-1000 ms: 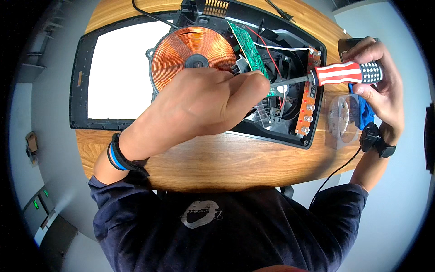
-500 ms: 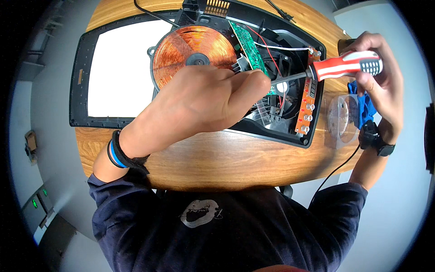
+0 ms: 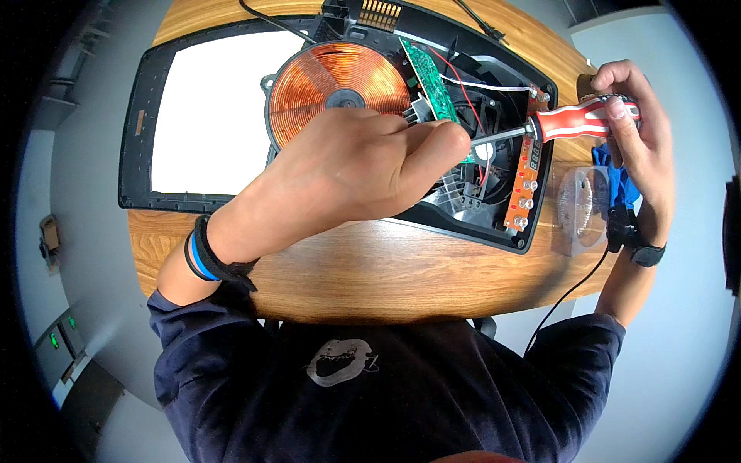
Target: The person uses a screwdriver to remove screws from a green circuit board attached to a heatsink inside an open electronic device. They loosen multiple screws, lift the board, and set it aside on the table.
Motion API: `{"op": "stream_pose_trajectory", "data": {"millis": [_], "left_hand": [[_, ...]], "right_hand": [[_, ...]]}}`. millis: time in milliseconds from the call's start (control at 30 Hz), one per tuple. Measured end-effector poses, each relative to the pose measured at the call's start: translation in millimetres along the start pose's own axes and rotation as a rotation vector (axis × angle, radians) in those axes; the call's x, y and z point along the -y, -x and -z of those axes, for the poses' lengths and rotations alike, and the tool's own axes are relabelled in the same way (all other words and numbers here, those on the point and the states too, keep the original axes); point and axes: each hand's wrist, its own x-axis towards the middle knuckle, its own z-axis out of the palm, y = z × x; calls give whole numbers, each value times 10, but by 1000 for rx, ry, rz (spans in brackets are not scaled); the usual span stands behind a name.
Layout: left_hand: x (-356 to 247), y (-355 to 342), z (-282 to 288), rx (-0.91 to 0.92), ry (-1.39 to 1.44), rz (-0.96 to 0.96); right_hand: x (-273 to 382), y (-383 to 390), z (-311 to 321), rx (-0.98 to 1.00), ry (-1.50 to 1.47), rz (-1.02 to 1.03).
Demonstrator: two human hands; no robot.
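Observation:
An opened induction cooker lies on the table, with a copper coil (image 3: 309,77) in a black housing (image 3: 523,243), a green circuit board (image 3: 426,73) tilted beside it and an orange display board (image 3: 519,201) along the right. My right hand (image 3: 648,147) grips a red, white-striped screwdriver (image 3: 571,122) near its handle's end, its shaft pointing left across the housing. My left hand (image 3: 363,166) is closed at the shaft's far end, over the middle of the housing by the green board and heat sink; its fingertips, the screwdriver's tip and whatever they hold are hidden.
A white panel in a black frame (image 3: 201,116) lies at the left. A black plug and cord (image 3: 482,23) are at the back. Right of the housing are a clear plastic container (image 3: 575,216) and a blue cloth (image 3: 621,189). The wooden table's curved edge (image 3: 370,309) is in front of me.
The screwdriver handle has turned in my right hand, whose fingers have shifted round it. Both hands and the screwdriver sit slightly differently, with my left hand a little further right.

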Motion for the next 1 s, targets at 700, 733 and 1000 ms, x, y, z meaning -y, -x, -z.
{"op": "stream_pose_trajectory", "data": {"millis": [700, 733, 1000], "left_hand": [[-11, -14, -8, -22, -28, -25], [-10, -11, 2, -9, -31, -22], [-2, 16, -6, -6, -22, -12]], "right_hand": [[-256, -63, -141, -17, -160, 348], [-242, -55, -139, -30, -151, 299], [-135, -77, -132, -15, 45, 395]]}}
